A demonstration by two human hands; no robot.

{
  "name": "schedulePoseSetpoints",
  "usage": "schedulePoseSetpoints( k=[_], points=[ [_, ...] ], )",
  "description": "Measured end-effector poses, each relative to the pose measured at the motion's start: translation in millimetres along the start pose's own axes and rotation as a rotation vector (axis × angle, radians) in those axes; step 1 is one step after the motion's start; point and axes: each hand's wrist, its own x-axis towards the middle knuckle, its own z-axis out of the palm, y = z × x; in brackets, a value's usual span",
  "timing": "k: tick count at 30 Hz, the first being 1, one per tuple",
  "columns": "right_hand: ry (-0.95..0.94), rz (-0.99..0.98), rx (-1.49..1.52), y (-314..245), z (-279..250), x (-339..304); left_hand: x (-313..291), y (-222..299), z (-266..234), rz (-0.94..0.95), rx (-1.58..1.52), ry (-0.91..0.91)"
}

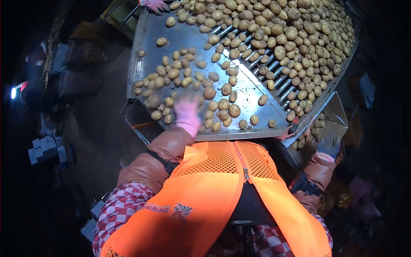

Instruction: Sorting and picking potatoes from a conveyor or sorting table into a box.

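Observation:
My left hand (187, 112), in a pink glove, is over the metal sorting table (246, 85), among loose potatoes (209, 93) near its front edge. Motion smears its fingers, so I cannot tell whether it holds a potato. Off the table's right corner, my right hand (327, 150) is beside a box (336, 115) with potatoes (317, 126) in it. That hand is dark and blurred, and its fingers cannot be made out.
A big heap of potatoes (295, 38) covers the metal rollers (278, 83) at the far right. Another person's pink-gloved hand (155, 5) reaches the table's far left corner. White blocks or boxes (47, 149) lie on the dark floor at left.

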Motion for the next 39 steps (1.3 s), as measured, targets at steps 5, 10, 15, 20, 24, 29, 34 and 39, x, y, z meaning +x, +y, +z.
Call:
schedulePoseSetpoints(
  k=[5,10,15,20,24,29,34,39],
  points=[
    [-0.2,0.219,-0.532,115,132,-4,-7,3,-20,0.392,-0.089,-0.171],
    [-0.01,0.583,-1.106,162,124,24,-41,-60,2,-0.067,-0.055,-0.12],
    [-0.316,0.6,-2.322,270,155,0,-30,-14,-15,-0.345,0.001,-0.157],
    [-0.884,0.797,-1.54,366,104,55,-3,-32,-3,0.176,0.041,-0.293],
    [-0.716,0.4,-1.395,366,144,90,-9,-75,-14,-0.143,0.057,-0.224],
    [-0.27,-0.323,-2.26,310,220,165,-15,-123,-8,-0.583,-0.101,-0.069],
    [-0.412,-0.448,-2.556,370,214,88,112,-103,-20,-0.202,-0.332,0.245],
    [-1.099,-0.03,-2.082,375,192,53,198,-84,8,0.044,0.034,-0.114]
  ],
)
